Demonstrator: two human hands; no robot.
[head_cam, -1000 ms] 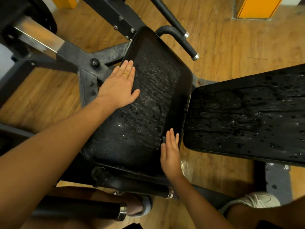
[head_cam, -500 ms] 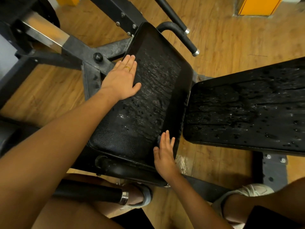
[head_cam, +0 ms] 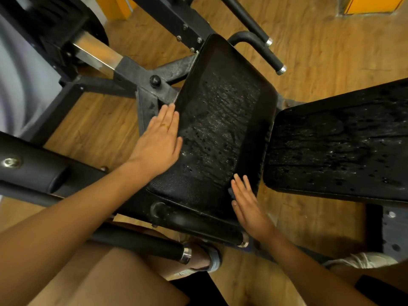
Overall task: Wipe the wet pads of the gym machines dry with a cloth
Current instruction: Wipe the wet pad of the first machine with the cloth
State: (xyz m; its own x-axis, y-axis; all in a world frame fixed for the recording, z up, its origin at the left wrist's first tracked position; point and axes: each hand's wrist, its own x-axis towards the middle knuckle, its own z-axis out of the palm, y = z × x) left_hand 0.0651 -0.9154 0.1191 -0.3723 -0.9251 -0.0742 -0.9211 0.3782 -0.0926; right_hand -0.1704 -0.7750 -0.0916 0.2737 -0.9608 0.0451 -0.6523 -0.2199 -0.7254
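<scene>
Left hand (head_cam: 157, 140) slid down beaded, leathery pad (head_cam: 220, 120).

Warm plank floor (head_cam: 331, 51) under even light.
An orange box (head_cam: 375, 4) stands at the upper right, an orange post (head_cam: 117, 7) at the upper left, and a pale grey wall (head_cam: 19, 96) runs down the left edge.

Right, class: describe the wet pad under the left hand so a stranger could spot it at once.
Find the black machine frame on the wooden floor. In the middle is a long, narrow black pad beaded with water, the left hand flat on its left edge and the right hand by its lower right edge. The wider wet pad beside it has no hand on it.
</scene>
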